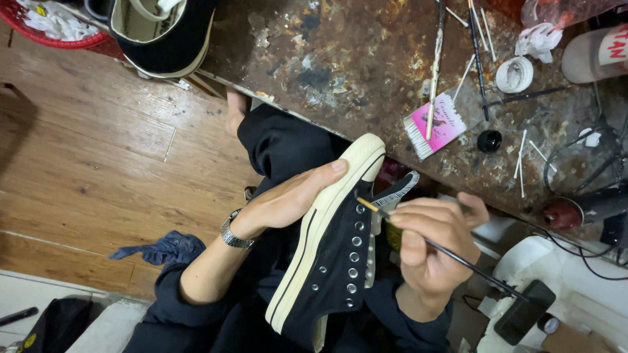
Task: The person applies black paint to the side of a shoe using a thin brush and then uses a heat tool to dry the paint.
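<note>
My left hand (pixel 288 199) grips a black canvas sneaker (pixel 337 252) by its cream rubber sole, thumb stretched toward the toe cap. The shoe lies on its side over my lap, metal eyelets facing up. My right hand (pixel 435 242) holds a thin black-handled brush (pixel 458 258) like a pen. The brush's tip touches the shoe just behind the toe cap, near the tongue. A metal watch (pixel 234 236) sits on my left wrist.
A stained worktable (pixel 366 72) lies ahead with brushes (pixel 435 65), cotton swabs, a pink card, a small black pot (pixel 489 140) and a white tape roll (pixel 515 74). Another black sneaker (pixel 167 36) stands at its left end. A blue rag (pixel 167 248) lies on the wooden floor.
</note>
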